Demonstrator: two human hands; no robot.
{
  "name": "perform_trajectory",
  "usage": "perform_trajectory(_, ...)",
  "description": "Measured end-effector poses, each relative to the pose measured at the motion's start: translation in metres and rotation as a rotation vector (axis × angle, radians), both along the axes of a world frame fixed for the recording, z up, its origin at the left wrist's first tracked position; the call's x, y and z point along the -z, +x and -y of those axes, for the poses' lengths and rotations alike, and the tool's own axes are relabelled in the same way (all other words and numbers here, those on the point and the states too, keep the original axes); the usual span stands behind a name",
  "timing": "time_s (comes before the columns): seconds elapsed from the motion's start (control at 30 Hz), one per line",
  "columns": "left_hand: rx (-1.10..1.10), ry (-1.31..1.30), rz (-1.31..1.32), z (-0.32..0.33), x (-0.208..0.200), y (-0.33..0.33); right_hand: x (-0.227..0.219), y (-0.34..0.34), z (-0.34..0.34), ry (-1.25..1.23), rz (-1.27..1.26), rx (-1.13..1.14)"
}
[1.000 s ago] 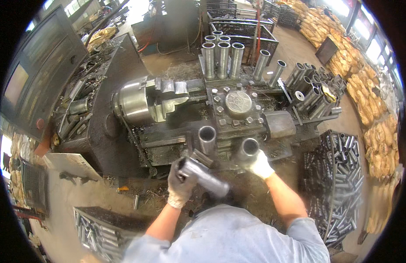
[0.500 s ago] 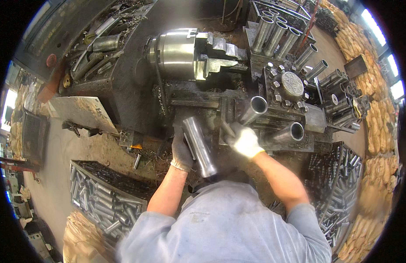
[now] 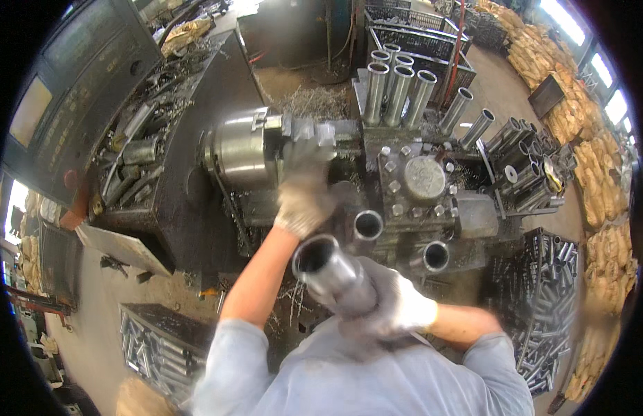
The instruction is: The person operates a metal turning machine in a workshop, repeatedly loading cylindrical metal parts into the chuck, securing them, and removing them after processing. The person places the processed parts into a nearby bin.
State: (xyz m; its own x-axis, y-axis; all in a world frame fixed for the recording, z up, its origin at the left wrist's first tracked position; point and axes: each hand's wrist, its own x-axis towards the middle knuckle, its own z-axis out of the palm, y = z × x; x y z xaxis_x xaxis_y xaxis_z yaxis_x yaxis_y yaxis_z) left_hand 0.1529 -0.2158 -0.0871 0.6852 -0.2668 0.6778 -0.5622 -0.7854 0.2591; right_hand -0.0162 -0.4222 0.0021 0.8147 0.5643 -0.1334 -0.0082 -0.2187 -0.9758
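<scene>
My right hand (image 3: 398, 305), in a pale glove with dark fingers, is closed around a shiny metal tube (image 3: 318, 260). The tube is tilted close to my chest, its open end up and to the left. My gloved left hand (image 3: 304, 191) reaches forward to the jaws (image 3: 314, 132) of a lathe chuck (image 3: 244, 152). Its fingers are smeared by motion, so whether they touch a jaw or hold anything is unclear. Two more tubes, a left one (image 3: 367, 225) and a right one (image 3: 434, 256), stick up beyond my right hand.
Right of the chuck sits a bolted tool post (image 3: 424, 177). Several tubes (image 3: 399, 90) stand upright behind it, with others leaning at the right. Crates of metal pieces lie low at the left (image 3: 158, 353) and right (image 3: 547, 298). A tray of tools and chips (image 3: 138, 149) is at the left.
The tube has passed from my left hand to my right and come nearer my body. My left hand has moved up and forward to the chuck jaws. The whole view has shifted.
</scene>
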Motion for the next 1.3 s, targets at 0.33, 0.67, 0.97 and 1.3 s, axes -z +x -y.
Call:
perform_trajectory(0.33, 0.009, -0.639, -0.307, 0.056, -0.092, 0.174, -0.097, 0.153, 0.088, -0.423, 1.133, 0.323)
perform_trajectory(0.67, -0.198, -0.387, -0.131, -0.077, -0.02, -0.008, 0.028, 0.353, 0.039, -1.132, 0.688, -0.463)
perform_trajectory(0.97, -0.759, -1.725, -0.362, -0.17, 0.192, -0.215, 0.06, 0.344, 0.007, -0.945, 0.639, -0.317)
perform_trajectory(1.3, -0.564, -2.302, -0.269, -0.241, 0.164, -0.257, 0.065, 0.367, 0.003, -0.938, 0.36, -0.378)
